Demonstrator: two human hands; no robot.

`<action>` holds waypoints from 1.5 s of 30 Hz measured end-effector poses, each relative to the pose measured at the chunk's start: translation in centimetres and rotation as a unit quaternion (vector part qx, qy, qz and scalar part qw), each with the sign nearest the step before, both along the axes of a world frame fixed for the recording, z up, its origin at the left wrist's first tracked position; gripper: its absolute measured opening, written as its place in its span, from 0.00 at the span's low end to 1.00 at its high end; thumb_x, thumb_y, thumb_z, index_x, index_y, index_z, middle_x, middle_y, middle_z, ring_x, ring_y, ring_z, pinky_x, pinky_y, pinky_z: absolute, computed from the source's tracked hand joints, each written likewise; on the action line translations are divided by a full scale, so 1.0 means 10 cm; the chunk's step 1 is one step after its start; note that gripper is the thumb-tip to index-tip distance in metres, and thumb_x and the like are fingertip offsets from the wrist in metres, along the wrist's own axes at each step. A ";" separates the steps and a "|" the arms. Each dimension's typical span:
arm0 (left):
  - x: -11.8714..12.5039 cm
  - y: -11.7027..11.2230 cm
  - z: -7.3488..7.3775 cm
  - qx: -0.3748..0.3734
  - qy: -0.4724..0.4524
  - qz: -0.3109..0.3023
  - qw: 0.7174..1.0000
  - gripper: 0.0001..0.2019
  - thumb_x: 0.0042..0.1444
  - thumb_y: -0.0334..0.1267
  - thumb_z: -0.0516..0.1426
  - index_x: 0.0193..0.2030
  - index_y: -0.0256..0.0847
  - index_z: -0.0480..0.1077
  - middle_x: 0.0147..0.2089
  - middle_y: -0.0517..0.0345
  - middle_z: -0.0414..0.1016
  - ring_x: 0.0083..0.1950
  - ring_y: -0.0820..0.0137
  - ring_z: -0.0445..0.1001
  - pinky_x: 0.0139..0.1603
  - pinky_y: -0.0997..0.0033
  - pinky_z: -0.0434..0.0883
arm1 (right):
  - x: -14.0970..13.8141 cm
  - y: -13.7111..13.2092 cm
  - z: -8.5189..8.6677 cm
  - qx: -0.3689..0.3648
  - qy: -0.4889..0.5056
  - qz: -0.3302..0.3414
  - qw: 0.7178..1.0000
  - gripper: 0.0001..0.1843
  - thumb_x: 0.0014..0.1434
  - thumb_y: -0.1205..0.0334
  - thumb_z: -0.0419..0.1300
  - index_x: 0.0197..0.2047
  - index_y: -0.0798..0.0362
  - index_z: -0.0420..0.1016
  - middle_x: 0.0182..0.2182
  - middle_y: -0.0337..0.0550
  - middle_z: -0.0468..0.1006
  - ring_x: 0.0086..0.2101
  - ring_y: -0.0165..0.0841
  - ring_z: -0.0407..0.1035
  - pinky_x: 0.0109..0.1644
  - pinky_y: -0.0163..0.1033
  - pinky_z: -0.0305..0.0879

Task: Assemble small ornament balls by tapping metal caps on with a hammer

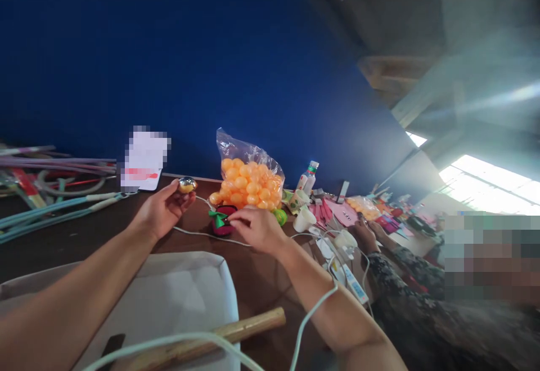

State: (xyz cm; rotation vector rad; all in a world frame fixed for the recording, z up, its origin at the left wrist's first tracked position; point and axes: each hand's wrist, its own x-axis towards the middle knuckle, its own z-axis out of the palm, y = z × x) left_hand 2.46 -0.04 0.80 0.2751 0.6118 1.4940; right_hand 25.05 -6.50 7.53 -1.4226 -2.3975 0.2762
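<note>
My left hand (162, 209) is raised over the table, its fingers closed around a shiny ball (188, 185) with silver and golden reflections. To its right sits a small dark red container (223, 227) with a piece of green ribbon or cloth (217, 218) at its left side. My right hand (259, 230) reaches to this container, thumb and fingers pinched together at its right edge. Whatever lies between those fingertips is too small to make out. Just behind stands a clear plastic bag (251, 182) full of orange balls, and a green ball (279, 217) lies beside it.
A phone (145, 162) leans against the blue wall (169, 67). Thin rods (63, 213) lie at left. A pale bag (189, 286) and wooden stick (253, 324) are in front. White cables, a power strip (355, 285) and a bottle (307, 178) are rightward, where a person's hands (371, 233) work.
</note>
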 end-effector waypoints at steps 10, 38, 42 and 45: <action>0.01 -0.01 -0.01 0.008 -0.010 0.016 1.000 0.13 0.66 0.28 0.52 0.33 0.31 0.75 0.31 0.47 0.82 0.27 0.71 0.78 0.32 0.73 0.79 | -0.40 0.52 0.01 -0.061 -0.334 -0.053 0.939 0.13 0.59 0.63 0.57 0.41 0.48 0.83 0.43 0.44 0.83 0.44 0.43 0.77 0.41 0.40 0.68; 0.00 0.03 -0.08 0.001 0.008 -0.011 1.000 0.11 0.65 0.29 0.54 0.34 0.31 0.76 0.32 0.47 0.82 0.28 0.70 0.79 0.32 0.72 0.79 | -0.36 0.61 0.10 -0.073 -0.271 -0.039 0.959 0.10 0.55 0.63 0.58 0.39 0.45 0.79 0.39 0.40 0.83 0.39 0.39 0.76 0.33 0.36 0.59; -0.01 0.01 -0.05 -0.011 0.009 -0.015 1.000 0.11 0.65 0.29 0.54 0.34 0.31 0.76 0.31 0.47 0.82 0.26 0.71 0.78 0.31 0.72 0.79 | -0.32 0.56 0.13 -0.047 -0.130 -0.084 0.987 0.05 0.55 0.62 0.59 0.34 0.46 0.78 0.34 0.37 0.82 0.35 0.35 0.74 0.34 0.35 0.59; 0.00 0.00 -0.04 -0.011 0.006 -0.014 1.000 0.10 0.64 0.28 0.54 0.34 0.31 0.76 0.30 0.48 0.82 0.26 0.71 0.78 0.31 0.72 0.79 | -0.36 0.55 0.10 -0.005 0.020 -0.097 0.995 0.04 0.55 0.62 0.60 0.35 0.48 0.76 0.33 0.35 0.81 0.32 0.32 0.73 0.36 0.35 0.63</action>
